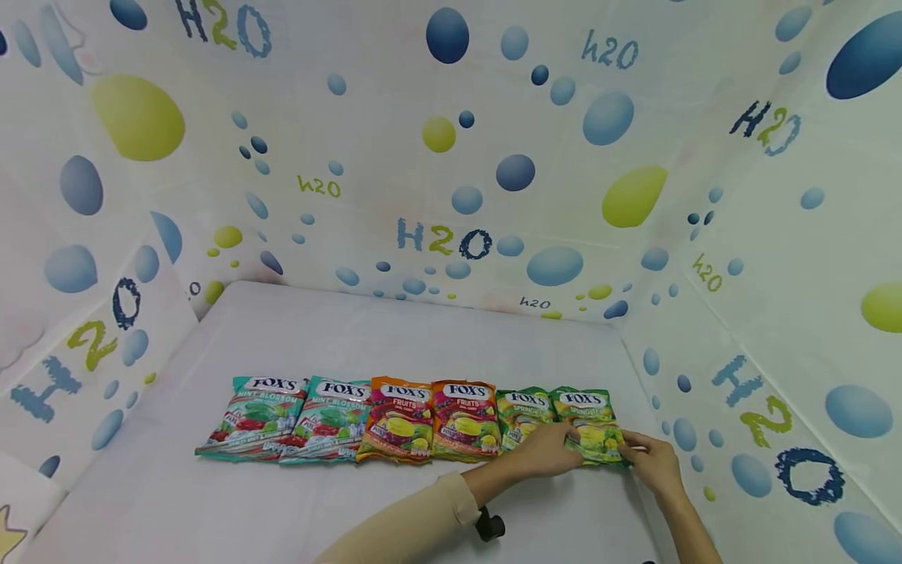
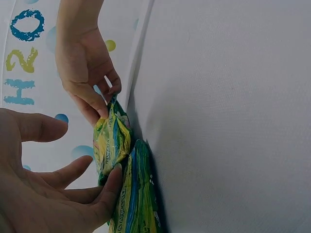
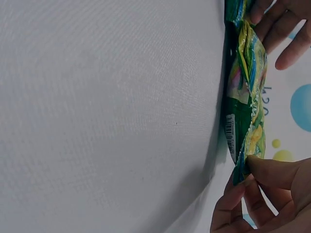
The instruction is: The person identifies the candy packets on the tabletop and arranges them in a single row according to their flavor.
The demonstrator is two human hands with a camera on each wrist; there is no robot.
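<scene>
Six Fox's candy bags lie side by side in the head view. At the row's right end is a green candy bag [image 1: 586, 423] labelled Springtea or similar. My right hand [image 1: 651, 462] pinches its right edge between thumb and fingers, plain in the right wrist view, where the bag [image 3: 248, 97] shows its barcode side. My left hand [image 1: 546, 452] is at the bag's left side, partly covering the neighbouring green bag [image 1: 517, 407]. In the left wrist view the left hand's thumb and fingers [image 2: 73, 172] are spread apart, a fingertip against the bag.
Leftward in the row come two red-and-orange Fruits bags [image 1: 465, 419] and two teal Mint Blossom bags [image 1: 261, 419]. A small black object [image 1: 489, 525] is by the left sleeve. The white table [image 1: 423, 329] meets patterned cloth walls [image 1: 761, 329] behind and at both sides.
</scene>
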